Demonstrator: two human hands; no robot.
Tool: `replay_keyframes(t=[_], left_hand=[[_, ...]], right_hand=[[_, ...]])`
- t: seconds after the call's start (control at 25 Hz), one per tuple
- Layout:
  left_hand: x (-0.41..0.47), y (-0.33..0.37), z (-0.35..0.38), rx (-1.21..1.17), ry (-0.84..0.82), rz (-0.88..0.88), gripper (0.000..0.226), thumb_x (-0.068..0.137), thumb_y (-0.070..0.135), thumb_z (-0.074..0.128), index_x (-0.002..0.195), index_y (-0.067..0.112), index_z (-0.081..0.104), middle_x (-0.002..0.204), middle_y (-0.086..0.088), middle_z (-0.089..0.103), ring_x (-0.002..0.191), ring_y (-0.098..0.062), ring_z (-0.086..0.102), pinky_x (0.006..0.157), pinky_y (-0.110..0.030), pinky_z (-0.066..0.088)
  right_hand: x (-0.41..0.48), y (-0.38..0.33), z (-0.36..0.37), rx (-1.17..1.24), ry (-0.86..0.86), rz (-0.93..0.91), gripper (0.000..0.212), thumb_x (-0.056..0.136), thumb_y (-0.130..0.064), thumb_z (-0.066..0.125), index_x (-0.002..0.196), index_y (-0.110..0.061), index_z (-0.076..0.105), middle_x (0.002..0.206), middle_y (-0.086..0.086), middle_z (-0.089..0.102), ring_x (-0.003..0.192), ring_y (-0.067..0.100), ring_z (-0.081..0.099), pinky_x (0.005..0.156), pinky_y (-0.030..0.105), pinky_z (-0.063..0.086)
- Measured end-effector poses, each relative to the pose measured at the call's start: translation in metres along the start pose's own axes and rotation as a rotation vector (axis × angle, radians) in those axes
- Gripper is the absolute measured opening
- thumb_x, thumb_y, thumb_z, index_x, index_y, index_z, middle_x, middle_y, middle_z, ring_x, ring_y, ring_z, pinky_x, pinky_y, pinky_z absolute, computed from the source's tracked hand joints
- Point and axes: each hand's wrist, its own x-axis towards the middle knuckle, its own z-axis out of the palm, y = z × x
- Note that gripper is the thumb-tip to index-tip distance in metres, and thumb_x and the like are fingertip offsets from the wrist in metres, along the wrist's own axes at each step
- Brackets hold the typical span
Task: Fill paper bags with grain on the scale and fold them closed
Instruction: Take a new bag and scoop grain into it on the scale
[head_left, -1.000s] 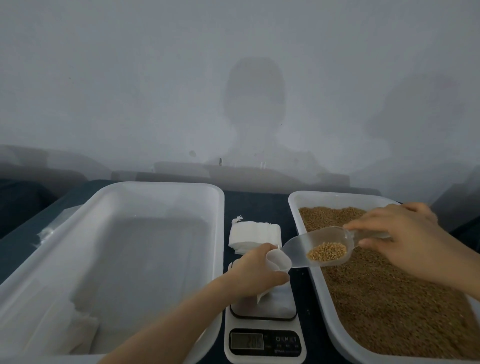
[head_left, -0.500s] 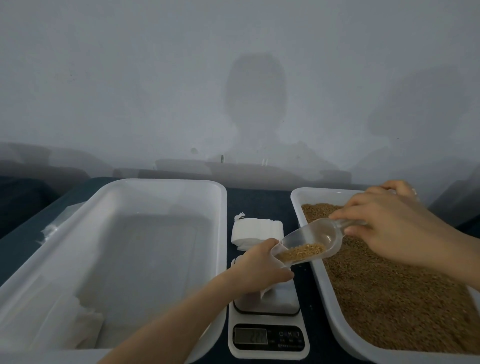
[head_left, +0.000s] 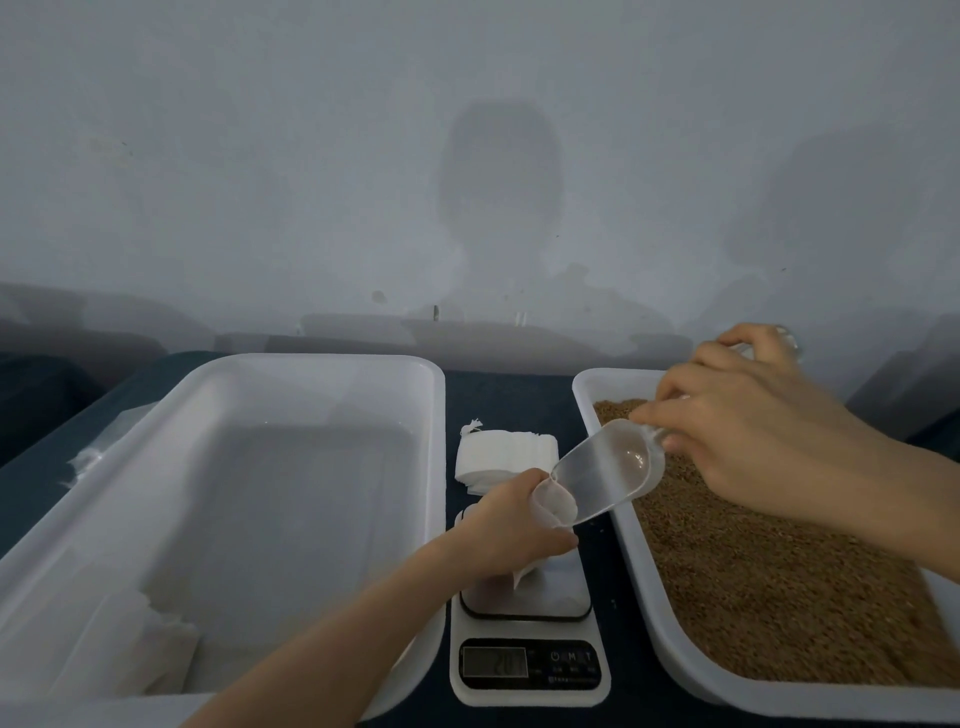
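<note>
A small white paper bag (head_left: 553, 506) stands on the white digital scale (head_left: 530, 670), and my left hand (head_left: 511, 525) grips it around its open mouth. My right hand (head_left: 748, 431) pinches the handle of a clear plastic scoop (head_left: 613, 467). The scoop is tilted down to the left with its lip in the bag's mouth, and it looks empty. On the right, a white tray (head_left: 639, 587) holds brown grain (head_left: 769, 577). The scale's display is lit but too blurred to read.
A large white bin (head_left: 311, 374) stands to the left with a few white bags (head_left: 140, 639) in its near corner. A stack of flat white bags (head_left: 501, 454) lies behind the scale on the dark table (head_left: 506, 395). A grey wall rises close behind.
My right hand brought the grain-loaded scoop left to the bag, then raised the handle and tipped it. The grain has left the scoop. My left hand has kept hold of the bag.
</note>
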Motion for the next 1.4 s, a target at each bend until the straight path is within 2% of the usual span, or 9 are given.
replay_keyframes(t=[0.24, 0.4, 0.56, 0.68, 0.8, 0.88, 1.04, 1.16, 1.4], left_hand=[[-0.001, -0.002, -0.002, -0.022, -0.012, -0.004, 0.047, 0.077, 0.031, 0.069, 0.118, 0.028, 0.045, 0.104, 0.006, 0.053, 0.095, -0.014, 0.056, 0.085, -0.032, 0.051], [-0.002, -0.002, -0.003, -0.039, -0.011, -0.011, 0.05, 0.079, 0.031, 0.068, 0.123, 0.028, 0.046, 0.108, 0.005, 0.054, 0.099, -0.015, 0.056, 0.086, -0.03, 0.05], [-0.002, -0.002, -0.002, -0.045, -0.031, -0.013, 0.052, 0.08, 0.031, 0.069, 0.126, 0.029, 0.044, 0.108, 0.007, 0.051, 0.097, -0.012, 0.053, 0.075, -0.021, 0.045], [-0.003, -0.002, -0.002, -0.052, -0.029, -0.022, 0.054, 0.08, 0.03, 0.07, 0.127, 0.028, 0.045, 0.11, 0.006, 0.051, 0.1, -0.015, 0.054, 0.075, -0.021, 0.045], [-0.003, 0.0, -0.004, -0.082, -0.022, -0.026, 0.049, 0.08, 0.028, 0.069, 0.124, 0.027, 0.047, 0.111, 0.004, 0.054, 0.1, -0.015, 0.055, 0.077, -0.022, 0.047], [-0.004, 0.001, -0.005, -0.077, -0.027, -0.029, 0.047, 0.081, 0.026, 0.069, 0.123, 0.026, 0.048, 0.112, 0.003, 0.055, 0.101, -0.015, 0.055, 0.079, -0.023, 0.047], [-0.006, 0.004, -0.007, -0.094, -0.039, -0.025, 0.044, 0.082, 0.024, 0.067, 0.121, 0.025, 0.049, 0.11, 0.003, 0.054, 0.099, -0.014, 0.055, 0.075, -0.02, 0.045], [-0.007, 0.008, -0.009, -0.098, -0.054, -0.009, 0.04, 0.083, 0.021, 0.065, 0.119, 0.022, 0.05, 0.103, 0.004, 0.055, 0.092, -0.01, 0.055, 0.072, -0.019, 0.043], [-0.009, 0.011, -0.011, -0.093, -0.065, 0.004, 0.036, 0.084, 0.017, 0.063, 0.117, 0.02, 0.05, 0.101, 0.006, 0.056, 0.09, -0.008, 0.056, 0.073, -0.017, 0.044]], right_hand=[[-0.014, 0.002, 0.01, 0.058, 0.157, -0.028, 0.038, 0.059, -0.012, 0.085, 0.094, -0.023, 0.075, 0.086, -0.004, 0.071, 0.081, 0.024, 0.064, 0.089, 0.041, 0.025], [-0.035, 0.029, 0.051, 0.363, 0.184, 0.345, 0.034, 0.077, -0.022, 0.069, 0.111, -0.027, 0.067, 0.104, -0.005, 0.069, 0.093, 0.021, 0.063, 0.092, 0.042, 0.035], [-0.055, 0.042, 0.121, 0.656, -0.161, 0.785, 0.022, 0.088, -0.018, 0.06, 0.109, -0.021, 0.063, 0.103, 0.002, 0.067, 0.075, 0.009, 0.059, 0.067, 0.026, 0.05], [-0.064, 0.04, 0.155, 0.607, -0.396, 0.862, 0.007, 0.093, -0.024, 0.056, 0.097, -0.022, 0.061, 0.094, -0.002, 0.065, 0.077, 0.01, 0.057, 0.08, 0.034, 0.052], [-0.06, 0.042, 0.152, 0.312, -0.505, 0.804, 0.012, 0.093, -0.04, 0.051, 0.096, -0.032, 0.059, 0.088, -0.013, 0.063, 0.084, 0.009, 0.057, 0.1, 0.044, 0.037], [-0.051, 0.035, 0.143, 0.187, -0.377, 0.7, 0.02, 0.093, -0.039, 0.052, 0.111, -0.033, 0.058, 0.112, -0.011, 0.062, 0.104, 0.012, 0.055, 0.1, 0.041, 0.033], [-0.017, -0.01, 0.102, 0.621, 0.092, 0.12, 0.037, 0.083, -0.003, 0.063, 0.106, -0.032, 0.063, 0.125, -0.01, 0.056, 0.119, 0.01, 0.048, 0.102, 0.033, 0.038], [0.006, -0.038, 0.091, 0.503, 0.176, -0.206, 0.034, 0.076, 0.001, 0.067, 0.095, -0.027, 0.067, 0.126, 0.0, 0.058, 0.116, 0.019, 0.049, 0.09, 0.028, 0.042], [0.017, -0.053, 0.104, 0.458, 0.179, -0.166, 0.034, 0.071, 0.003, 0.074, 0.096, -0.02, 0.071, 0.126, 0.007, 0.059, 0.113, 0.03, 0.054, 0.083, 0.039, 0.052]])
